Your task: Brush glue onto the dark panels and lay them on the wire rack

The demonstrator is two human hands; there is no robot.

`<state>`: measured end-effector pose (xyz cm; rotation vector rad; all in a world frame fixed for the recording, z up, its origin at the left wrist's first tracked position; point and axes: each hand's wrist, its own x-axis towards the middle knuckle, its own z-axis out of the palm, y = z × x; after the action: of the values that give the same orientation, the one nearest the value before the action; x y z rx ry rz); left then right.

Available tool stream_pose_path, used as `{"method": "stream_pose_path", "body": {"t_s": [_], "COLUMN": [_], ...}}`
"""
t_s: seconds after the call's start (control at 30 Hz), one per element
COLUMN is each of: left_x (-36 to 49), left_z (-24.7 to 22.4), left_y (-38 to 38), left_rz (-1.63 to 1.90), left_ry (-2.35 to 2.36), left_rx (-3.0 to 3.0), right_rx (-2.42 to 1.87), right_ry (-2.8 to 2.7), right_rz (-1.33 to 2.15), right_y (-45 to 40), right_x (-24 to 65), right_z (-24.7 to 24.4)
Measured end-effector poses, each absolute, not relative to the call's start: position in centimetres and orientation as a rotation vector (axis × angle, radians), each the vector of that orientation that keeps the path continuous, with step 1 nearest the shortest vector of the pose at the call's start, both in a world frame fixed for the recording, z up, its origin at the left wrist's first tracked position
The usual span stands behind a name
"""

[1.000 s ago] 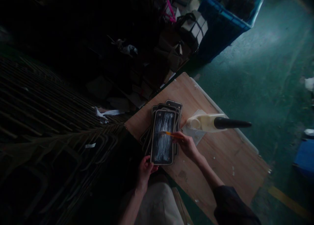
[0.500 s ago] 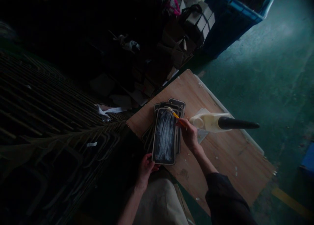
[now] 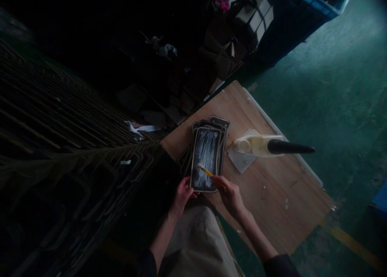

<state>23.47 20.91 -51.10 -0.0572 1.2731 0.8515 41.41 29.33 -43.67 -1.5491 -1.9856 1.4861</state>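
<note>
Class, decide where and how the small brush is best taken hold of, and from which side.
Probably by its slim yellow handle, from the right: it slants toward the right hand, which grips it, while the bristles point left over the white-streaked top panel.

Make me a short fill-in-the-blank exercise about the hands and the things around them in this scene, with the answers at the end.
1. The right hand holds a brush over the ____ panel of the stack.
2. Against the panel's dark face, the streaks look ____.
3. The left hand is at the panel's ____ end, not its far end.
4. In the picture, the pale bottle is to the ____ of the stack.

Missing words: top; white; near; right.
</note>
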Motion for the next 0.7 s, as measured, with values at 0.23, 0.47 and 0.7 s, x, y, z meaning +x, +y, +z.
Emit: {"method": "stream_pose_path", "body": {"t_s": [0.23, 0.47, 0.7], "left_x": [23.5, 22.8, 21.5], "left_z": [-49.9, -44.6, -37.0], "left_y": [21.2, 22.3, 24.7], "left_rz": [0.852, 0.924, 1.114], "left_ry": [1.239, 1.092, 0.846], "left_rx": [-0.056, -0.024, -0.023], "right_rx": [-1.654, -1.849, -1.962], "right_ry": [-1.780, -1.360, -1.140], "right_rz": [1.679, 1.192, 0.874], "right_y": [26.5, 26.5, 28.2], "right_x": [42.5, 46.8, 47.0], "right_z": [-41.7, -34.3, -29.7]}}
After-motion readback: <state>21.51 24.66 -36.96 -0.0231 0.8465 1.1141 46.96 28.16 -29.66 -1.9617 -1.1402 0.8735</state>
